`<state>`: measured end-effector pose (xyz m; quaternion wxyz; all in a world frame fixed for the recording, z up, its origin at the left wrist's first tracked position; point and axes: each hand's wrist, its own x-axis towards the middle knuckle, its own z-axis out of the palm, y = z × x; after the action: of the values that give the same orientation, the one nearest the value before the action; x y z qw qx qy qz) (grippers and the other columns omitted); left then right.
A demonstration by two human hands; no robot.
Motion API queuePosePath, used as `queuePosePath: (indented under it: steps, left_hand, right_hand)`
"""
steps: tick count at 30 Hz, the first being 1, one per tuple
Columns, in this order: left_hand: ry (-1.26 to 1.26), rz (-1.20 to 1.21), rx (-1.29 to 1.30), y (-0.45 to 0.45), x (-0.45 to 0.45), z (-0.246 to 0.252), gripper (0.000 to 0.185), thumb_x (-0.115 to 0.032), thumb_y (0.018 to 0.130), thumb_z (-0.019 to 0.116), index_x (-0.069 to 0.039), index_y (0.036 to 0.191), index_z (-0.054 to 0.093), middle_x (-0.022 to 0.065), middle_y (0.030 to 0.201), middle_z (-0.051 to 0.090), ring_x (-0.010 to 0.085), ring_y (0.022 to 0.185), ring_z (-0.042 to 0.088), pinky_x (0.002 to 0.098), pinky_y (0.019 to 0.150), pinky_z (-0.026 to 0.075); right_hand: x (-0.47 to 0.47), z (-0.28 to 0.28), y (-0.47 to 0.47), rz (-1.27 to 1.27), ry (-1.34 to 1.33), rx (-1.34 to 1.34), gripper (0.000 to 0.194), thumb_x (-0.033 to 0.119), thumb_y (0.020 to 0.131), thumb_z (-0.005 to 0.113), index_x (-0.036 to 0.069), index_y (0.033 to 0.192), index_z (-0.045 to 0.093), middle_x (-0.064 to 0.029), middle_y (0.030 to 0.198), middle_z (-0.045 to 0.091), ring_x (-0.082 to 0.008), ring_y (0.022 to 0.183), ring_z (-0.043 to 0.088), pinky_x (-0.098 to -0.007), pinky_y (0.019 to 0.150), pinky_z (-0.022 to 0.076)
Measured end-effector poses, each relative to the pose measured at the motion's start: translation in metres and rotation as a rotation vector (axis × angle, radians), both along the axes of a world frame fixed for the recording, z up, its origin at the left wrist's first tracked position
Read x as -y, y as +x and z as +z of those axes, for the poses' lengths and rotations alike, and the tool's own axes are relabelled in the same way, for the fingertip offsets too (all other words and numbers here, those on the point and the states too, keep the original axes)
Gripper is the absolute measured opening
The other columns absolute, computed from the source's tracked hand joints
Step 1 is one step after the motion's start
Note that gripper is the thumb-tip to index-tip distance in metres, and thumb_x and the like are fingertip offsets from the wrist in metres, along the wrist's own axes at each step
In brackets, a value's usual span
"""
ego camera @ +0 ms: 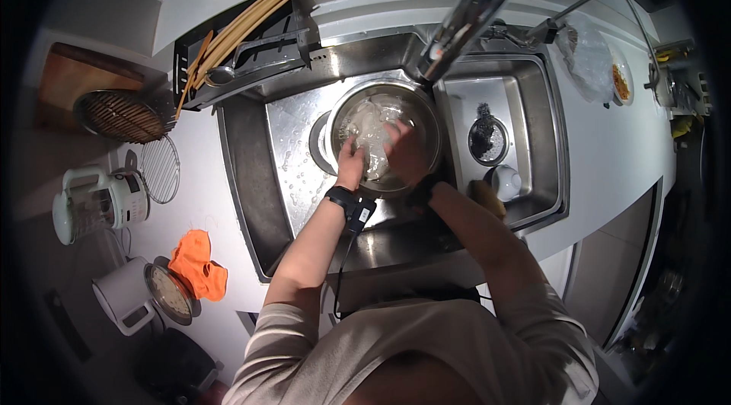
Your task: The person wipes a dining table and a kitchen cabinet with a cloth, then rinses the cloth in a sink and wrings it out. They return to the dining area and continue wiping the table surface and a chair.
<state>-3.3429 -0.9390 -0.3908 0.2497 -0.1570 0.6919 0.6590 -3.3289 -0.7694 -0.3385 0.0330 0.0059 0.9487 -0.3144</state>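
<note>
A round metal bowl (435, 145) sits in the large basin of a stainless steel sink. Inside it lies a pale, glistening, whitish mass (374, 119), apparently in water; its exact kind is unclear. My left hand (349, 164) reaches over the bowl's near left side, with thumb and fingers apart at the edge of the mass. On the right, my right hand (406, 148) dips into the bowl, its bent fingers touching the mass. Whether either hand grips any of it is hidden by glare and the fingers. Both wrists wear dark bands.
A chrome faucet (465, 14) overhangs the bowl's far right side. The small basin (517, 96) holds a strainer (497, 148), a white cup (506, 182) and a sponge (487, 198). Left are a black utensil rack (185, 71) with chopsticks, an orange cloth (197, 265) and a glass kettle (103, 202).
</note>
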Motion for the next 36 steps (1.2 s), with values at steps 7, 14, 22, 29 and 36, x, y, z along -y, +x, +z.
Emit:
queuePosePath:
  steps: [7, 14, 22, 29, 36]
  left_hand:
    - [0.559, 0.316, 0.481, 0.009, -0.020, -0.001, 0.051, -0.020, 0.097, 0.040, -0.018, 0.145, 0.024, 0.0117, 0.139, 0.039, 0.0315, 0.123, 0.043, 0.0408, 0.098, 0.040]
    - [-0.700, -0.938, -0.561, 0.000, -0.015, -0.016, 0.030, -0.020, 0.088, 0.051, -0.006, 0.113, 0.054, 0.0182, 0.105, 0.061, 0.0297, 0.102, 0.058, 0.0402, 0.090, 0.045]
    - [-0.684, -1.144, -0.317, -0.019, -0.018, 0.012, 0.045, -0.026, 0.081, 0.062, -0.003, 0.118, 0.054, 0.0193, 0.106, 0.063, 0.0308, 0.099, 0.062, 0.0397, 0.084, 0.051]
    - [0.344, -0.187, 0.267, -0.031, -0.020, 0.005, 0.036, -0.010, 0.093, 0.052, -0.006, 0.128, 0.049, 0.0075, 0.111, 0.060, 0.0153, 0.093, 0.059, 0.0254, 0.073, 0.049]
    - [0.004, 0.199, 0.203, -0.009, 0.000, -0.038, 0.051, 0.002, 0.087, 0.051, -0.009, 0.135, 0.038, 0.0123, 0.119, 0.052, 0.0208, 0.103, 0.052, 0.0328, 0.090, 0.043]
  right_hand:
    - [0.024, -0.053, 0.009, -0.252, -0.145, 0.113, 0.041, 0.019, 0.086, 0.053, 0.007, 0.125, 0.053, -0.0223, 0.122, 0.054, -0.0351, 0.118, 0.048, -0.0395, 0.101, 0.0374]
    - [0.038, -0.043, 0.011, -0.163, -0.757, 0.306, 0.037, 0.021, 0.088, 0.056, 0.005, 0.121, 0.056, -0.0175, 0.107, 0.063, -0.0241, 0.098, 0.062, -0.0336, 0.086, 0.0478]
    - [0.042, -0.056, 0.000, -0.373, -0.662, 0.344, 0.024, 0.017, 0.083, 0.053, 0.002, 0.101, 0.058, -0.0229, 0.106, 0.057, -0.0380, 0.105, 0.053, -0.0445, 0.088, 0.0436]
    - [0.031, -0.024, 0.009, -0.488, -0.416, 0.163, 0.036, 0.017, 0.083, 0.060, 0.003, 0.114, 0.051, -0.0209, 0.113, 0.052, -0.0333, 0.098, 0.055, -0.0368, 0.084, 0.0460]
    - [0.022, -0.085, 0.009, -0.551, 0.232, -0.066, 0.052, 0.013, 0.079, 0.063, 0.011, 0.128, 0.046, -0.0198, 0.124, 0.045, -0.0337, 0.113, 0.047, -0.0419, 0.091, 0.0412]
